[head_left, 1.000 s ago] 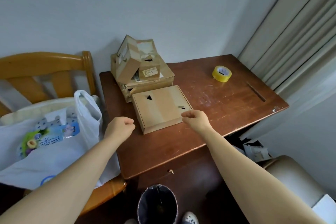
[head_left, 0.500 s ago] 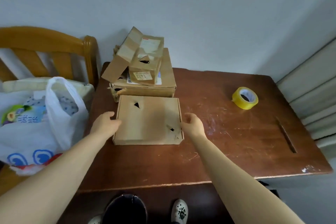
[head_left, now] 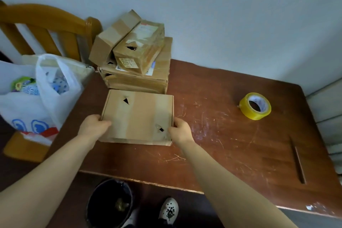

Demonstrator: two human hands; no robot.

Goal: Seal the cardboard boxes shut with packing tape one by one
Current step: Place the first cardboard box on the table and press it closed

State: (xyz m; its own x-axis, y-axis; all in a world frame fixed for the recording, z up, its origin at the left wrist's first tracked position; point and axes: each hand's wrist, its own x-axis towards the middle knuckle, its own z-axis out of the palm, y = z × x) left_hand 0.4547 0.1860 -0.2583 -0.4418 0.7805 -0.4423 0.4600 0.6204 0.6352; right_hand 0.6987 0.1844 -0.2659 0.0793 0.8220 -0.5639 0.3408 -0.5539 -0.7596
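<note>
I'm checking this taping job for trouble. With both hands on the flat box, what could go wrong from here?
1. The left hand and right hand both grip the flat box, and the tape roll lies apart to the right. Fetching it means letting go, so the box may shift.
2. The small boxes sit tilted on the large box just behind; a nudge might topple them.

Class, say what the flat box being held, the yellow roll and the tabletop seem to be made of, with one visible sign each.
The flat box: brown cardboard, matt, with torn holes. The yellow roll: likely glossy plastic tape on a pale core. The tabletop: looks like dark varnished wood, scratched pale.
</note>
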